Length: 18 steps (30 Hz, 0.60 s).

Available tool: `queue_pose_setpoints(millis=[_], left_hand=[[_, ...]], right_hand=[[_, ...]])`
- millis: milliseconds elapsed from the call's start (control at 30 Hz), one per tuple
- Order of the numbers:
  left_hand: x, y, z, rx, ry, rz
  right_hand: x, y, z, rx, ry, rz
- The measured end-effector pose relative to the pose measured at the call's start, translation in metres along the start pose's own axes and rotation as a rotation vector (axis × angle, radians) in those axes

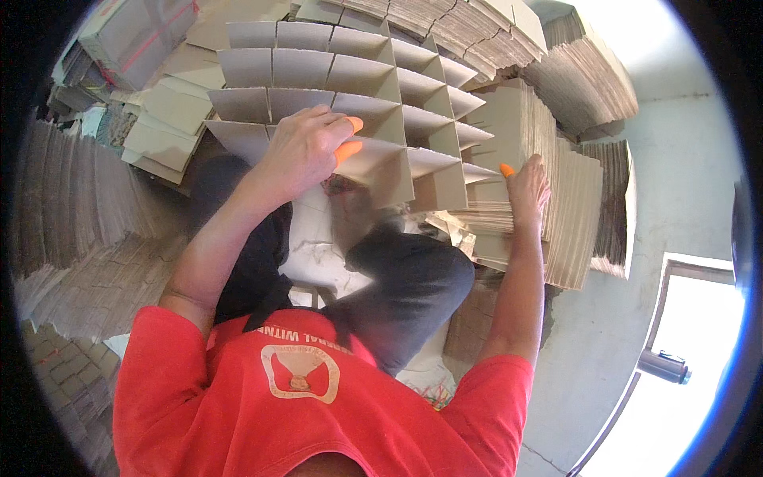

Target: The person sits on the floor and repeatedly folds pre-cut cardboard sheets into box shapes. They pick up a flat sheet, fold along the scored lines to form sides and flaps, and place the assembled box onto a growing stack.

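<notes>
A grey-brown cardboard divider grid, made of slotted strips crossing each other, stands in front of me above my lap. My left hand is closed on a near strip at its left part, with orange covers on two fingertips. To the right, my right hand rests at a tall stack of cardboard strips. Its thumb, with an orange tip, points left, apart from the fingers. Those fingers are partly hidden, and I see no strip lifted in them. The grid's right-hand strip ends reach near this stack.
More cardboard stacks stand at the far right and far back. Loose flat pieces lie at the left, near a wrapped bundle. Strips pile along the left side. A pale wall and bright doorway bound the right.
</notes>
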State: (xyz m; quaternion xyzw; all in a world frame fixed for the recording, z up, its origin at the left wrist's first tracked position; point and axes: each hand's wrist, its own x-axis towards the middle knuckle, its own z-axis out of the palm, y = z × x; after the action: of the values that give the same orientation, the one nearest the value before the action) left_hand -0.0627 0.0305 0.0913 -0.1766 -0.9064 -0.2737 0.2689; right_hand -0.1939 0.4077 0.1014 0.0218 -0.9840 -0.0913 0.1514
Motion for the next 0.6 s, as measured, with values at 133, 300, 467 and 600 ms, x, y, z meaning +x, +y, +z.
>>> queue_pose_setpoints(millis=[133,300,467,600], left_hand=[[-0.003,-0.001,-0.003,-0.004,-0.006,-0.006],[-0.007,-0.005,-0.003,0.016,0.0,-0.018],[-0.011,-0.01,0.006,0.015,0.006,-0.036],[-0.012,-0.007,-0.005,0.033,0.0,-0.045]], right_hand=[[0.016,0.016,0.004,0.051,-0.041,0.021],[0.016,0.021,0.009,0.09,0.129,0.182],[0.011,0.023,0.004,0.086,0.153,0.206],[0.006,0.031,-0.01,0.321,0.352,0.374]])
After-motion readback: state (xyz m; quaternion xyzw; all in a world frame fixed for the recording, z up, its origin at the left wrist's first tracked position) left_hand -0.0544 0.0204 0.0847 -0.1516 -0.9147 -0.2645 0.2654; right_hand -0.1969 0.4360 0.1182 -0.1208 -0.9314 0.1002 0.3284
